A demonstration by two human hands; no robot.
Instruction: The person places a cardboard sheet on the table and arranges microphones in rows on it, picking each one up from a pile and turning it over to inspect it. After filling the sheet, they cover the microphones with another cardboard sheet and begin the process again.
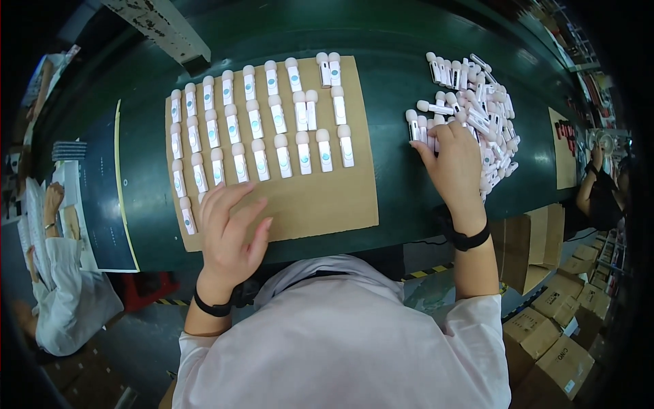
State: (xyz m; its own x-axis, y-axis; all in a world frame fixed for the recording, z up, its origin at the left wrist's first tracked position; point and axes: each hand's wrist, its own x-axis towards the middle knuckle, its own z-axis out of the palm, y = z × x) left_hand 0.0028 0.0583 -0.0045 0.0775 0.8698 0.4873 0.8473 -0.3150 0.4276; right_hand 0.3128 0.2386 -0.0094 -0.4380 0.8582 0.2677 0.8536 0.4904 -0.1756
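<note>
Several small white wand-shaped devices point(255, 124) with round pale-pink heads lie in rows on a flat cardboard sheet point(313, 204); many show a blue oval on the front. My left hand point(230, 228) hovers over the sheet's lower left part, below the bottom row, fingers spread and holding nothing. To the right, more of the same devices lie in a loose pile point(480, 112). At the pile's left edge, my right hand point(455, 163) has its thumb and fingers closed around a few upright-lying devices point(422, 127). Its palm hides part of them.
The sheet and pile rest on a dark green table point(395, 198). A metal post point(163, 31) stands at the back left. Cardboard boxes point(545, 327) stand on the floor at right. Co-workers are at the far left point(75, 286) and far right point(603, 198).
</note>
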